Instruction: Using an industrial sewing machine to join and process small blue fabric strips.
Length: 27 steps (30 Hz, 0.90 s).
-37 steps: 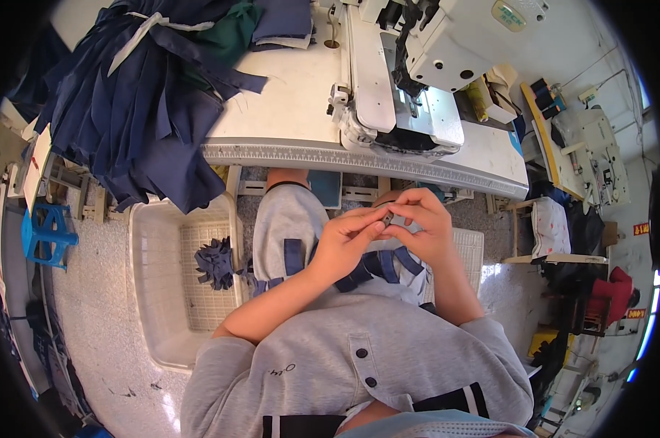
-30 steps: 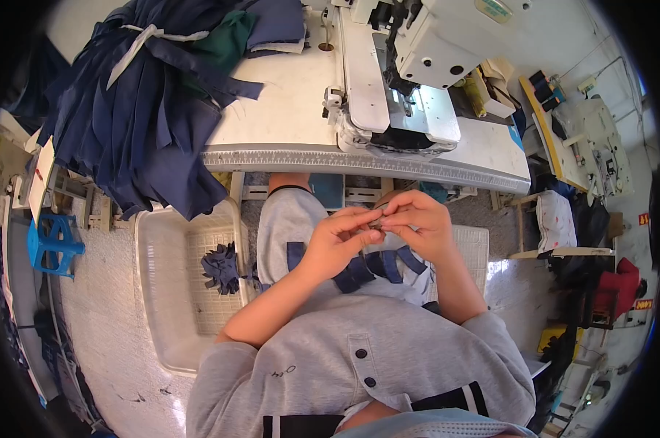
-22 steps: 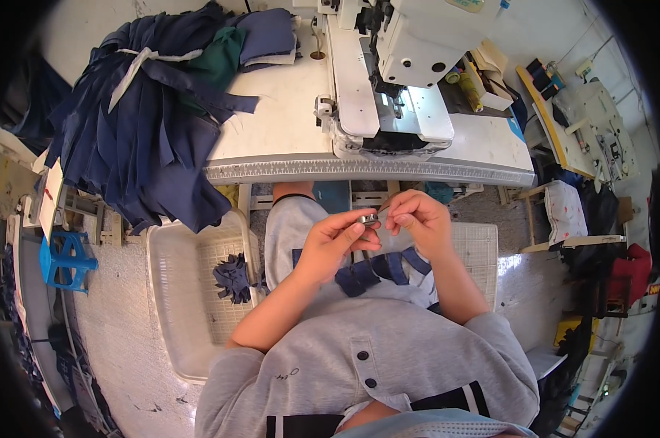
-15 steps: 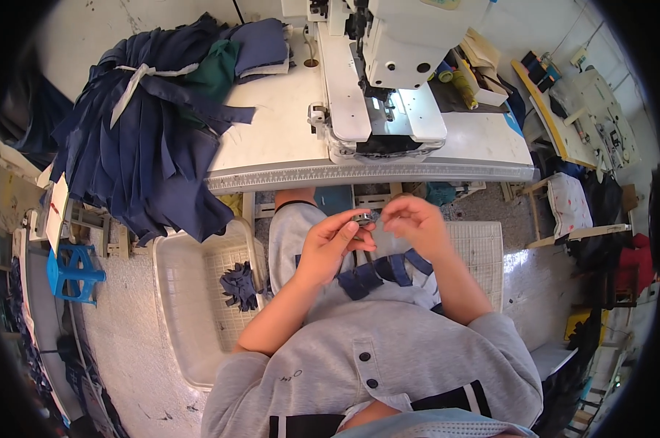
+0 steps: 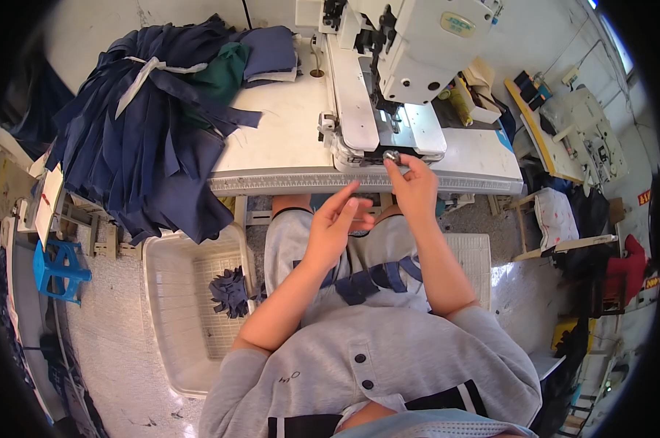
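Note:
Between the thumb and fingertips of my right hand (image 5: 416, 191) is a small shiny round metal bobbin case (image 5: 392, 156). My right hand holds it up at the front of the white sewing machine (image 5: 416, 58), just by the opening below the machine's two light plates. My left hand (image 5: 336, 225) is over my lap, fingers stretched and apart with nothing in them. Dark blue fabric strips (image 5: 373, 282) lie across my lap beneath my hands. The machine's needle area is lit.
A bundle of dark blue cut pieces (image 5: 125, 131), tied with white cloth, hangs over the left of the white table (image 5: 271, 142). A cream plastic basket (image 5: 158, 306) with dark scraps (image 5: 229, 292) stands at my left. A blue stool (image 5: 60, 271) is beyond it; another sewing machine (image 5: 589, 135) stands right.
My right hand has moved forward and up to the machine with the bobbin case. My left hand has let go of it and stayed over my lap, its fingers spread.

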{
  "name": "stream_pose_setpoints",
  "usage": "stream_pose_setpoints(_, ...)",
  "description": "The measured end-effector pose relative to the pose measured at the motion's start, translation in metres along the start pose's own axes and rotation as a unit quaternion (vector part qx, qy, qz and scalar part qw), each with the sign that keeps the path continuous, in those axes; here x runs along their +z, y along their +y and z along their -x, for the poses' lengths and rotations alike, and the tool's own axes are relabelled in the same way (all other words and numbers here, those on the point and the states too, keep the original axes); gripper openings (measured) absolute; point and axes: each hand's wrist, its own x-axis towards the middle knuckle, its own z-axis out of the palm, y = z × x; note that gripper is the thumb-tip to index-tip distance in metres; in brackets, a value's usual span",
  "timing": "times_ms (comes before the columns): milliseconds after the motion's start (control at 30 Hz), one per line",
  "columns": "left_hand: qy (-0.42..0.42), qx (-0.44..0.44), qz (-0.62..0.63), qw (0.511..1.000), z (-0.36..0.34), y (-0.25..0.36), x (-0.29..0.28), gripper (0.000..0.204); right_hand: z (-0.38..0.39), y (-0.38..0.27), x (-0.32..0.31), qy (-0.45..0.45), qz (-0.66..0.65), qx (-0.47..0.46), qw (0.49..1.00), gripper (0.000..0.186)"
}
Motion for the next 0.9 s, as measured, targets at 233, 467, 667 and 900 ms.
stream_pose_setpoints(233,0.029,-0.061,0.021,0.997,0.02,-0.024,-0.022,0.041,-0.027,0.009,0.03,0.123,0.08,-0.114,0.983,0.024)
stream_pose_setpoints(467,0.032,-0.079,0.027,0.996,0.03,-0.032,-0.029,0.039,-0.025,0.003,0.024,0.065,0.009,-0.005,0.998,0.019)
stream_pose_setpoints(667,0.041,-0.072,0.034,0.996,0.033,-0.036,-0.037,0.038,-0.029,0.007,0.028,0.097,0.219,-0.099,0.966,0.027)
stream_pose_setpoints(900,0.047,-0.065,0.034,0.996,0.036,-0.043,-0.042,0.036,-0.039,0.016,0.026,0.084,0.293,-0.077,0.949,0.026)
